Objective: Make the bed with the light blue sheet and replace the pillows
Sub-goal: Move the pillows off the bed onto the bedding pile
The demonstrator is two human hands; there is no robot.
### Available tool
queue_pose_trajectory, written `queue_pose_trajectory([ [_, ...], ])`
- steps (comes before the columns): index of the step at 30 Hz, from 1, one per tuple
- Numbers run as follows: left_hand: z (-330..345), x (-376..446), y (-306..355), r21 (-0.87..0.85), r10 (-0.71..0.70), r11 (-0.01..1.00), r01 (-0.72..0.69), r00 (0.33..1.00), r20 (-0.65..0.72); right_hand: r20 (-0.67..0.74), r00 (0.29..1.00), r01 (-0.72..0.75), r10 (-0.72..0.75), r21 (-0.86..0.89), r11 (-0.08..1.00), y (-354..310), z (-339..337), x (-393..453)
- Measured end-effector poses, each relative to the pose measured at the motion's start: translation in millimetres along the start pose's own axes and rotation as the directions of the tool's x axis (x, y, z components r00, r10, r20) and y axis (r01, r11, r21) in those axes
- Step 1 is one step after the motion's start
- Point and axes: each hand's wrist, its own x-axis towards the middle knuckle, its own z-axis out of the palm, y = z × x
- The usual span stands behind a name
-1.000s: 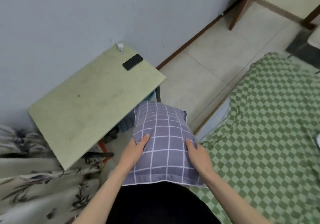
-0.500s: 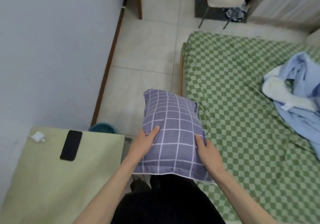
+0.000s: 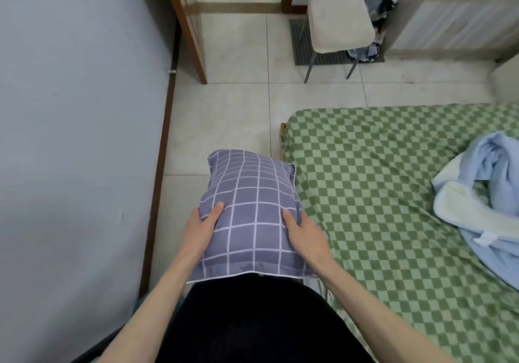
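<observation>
Pillow (image 3: 250, 211) held out in front of the body, over the floor (image 3: 224, 115) beside the bed (image 3: 365, 194), its right edge just over the mattress corner. Left hand (image 3: 200, 229) on the left side, right hand (image 3: 304, 232) on the right, thumbs pressed into the top face, fingers wrapped under and out of sight. Firm enough by the look of it, but only a squeeze from two sides on a soft filling.

Light blue sheet (image 3: 483, 202) lying bunched on the right of the bed, on top of the green checked cover (image 3: 379, 264), not yet spread.

Main risks, judged from here:
- Pillow set down on the bed now, then in the way once the sheet goes on.
- Pillow slipping out and landing on the floor if either grip eases.
- Sheet dragged off the far side if caught in passing.

Chair (image 3: 337, 11) well apart, no hazard.
</observation>
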Motion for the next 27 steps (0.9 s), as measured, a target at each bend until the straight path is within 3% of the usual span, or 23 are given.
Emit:
queue_pose_trajectory([
  [7, -28.5, 112.6, 152.6, -0.013, 0.047, 0.999, -0.049, 0.991, -0.123, 0.092, 0.996, 0.001, 0.0, -0.017, 1.0, -147.9, -65.8, 139.1],
  [12, -25.8, 268.7, 267.9, 0.117, 0.084, 0.99, -0.079, 0.996, -0.034, 0.072, 0.993, -0.096, 0.09, 0.074, 0.993, -231.0, -80.1, 281.4],
  [15, -17.8, 366.8, 370.1, 0.222, 0.129, 0.966, -0.136, 0.991, 0.046, 0.017, 0.984, -0.176, 0.177, 0.199, 0.964, -289.3, -116.1, 358.6],
  [19, 33.4, 455.0, 504.5, 0.286, 0.204, 0.922, -0.262, 0.955, 0.217, -0.12, 0.95, -0.238, 0.287, 0.316, 0.919, -340.5, -202.9, 442.4],
  [27, 128.2, 609.7, 687.7, 0.381, 0.241, 0.834, -0.398, 0.886, 0.397, -0.165, 0.878, -0.299, 0.45, 0.544, 0.784, -398.0, -303.0, 599.5],
])
